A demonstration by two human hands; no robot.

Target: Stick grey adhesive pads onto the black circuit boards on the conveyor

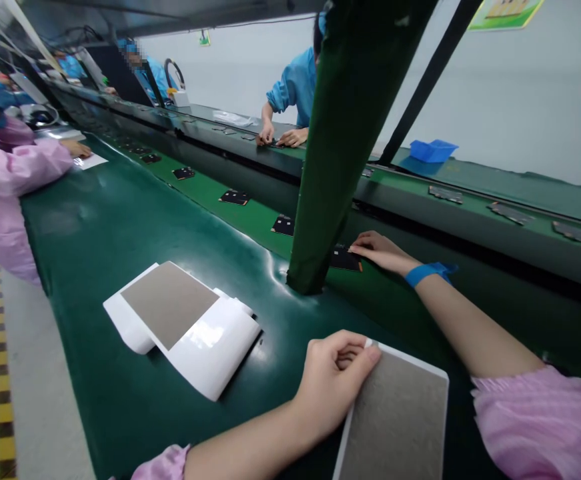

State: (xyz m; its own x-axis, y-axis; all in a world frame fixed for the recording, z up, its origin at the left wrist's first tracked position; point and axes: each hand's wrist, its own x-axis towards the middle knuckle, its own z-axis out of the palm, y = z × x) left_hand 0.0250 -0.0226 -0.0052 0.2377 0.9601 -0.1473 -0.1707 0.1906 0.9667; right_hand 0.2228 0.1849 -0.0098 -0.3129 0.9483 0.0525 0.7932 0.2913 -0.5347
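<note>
My left hand (337, 380) pinches the top left corner of a grey sheet with a white border (395, 413), which runs out of the bottom of the view. Further off, my right hand (383, 253), with a blue band at the wrist, reaches over to the green conveyor strip (257, 217). Its thumb and fingertips close on the right edge of a thin black panel (344, 258) with an orange edge. A green post hides part of that panel's surroundings. Left of my hands, another grey sheet (170, 303) lies on curled white backing paper (215, 350).
A slanting green post (350, 133) stands between the table and the strip. Several black panels (233, 197) lie along the strip. Across it, a co-worker in blue (295, 90) handles a part; a blue tray (433, 151) sits at right. A pink-sleeved person (15, 160) works at left.
</note>
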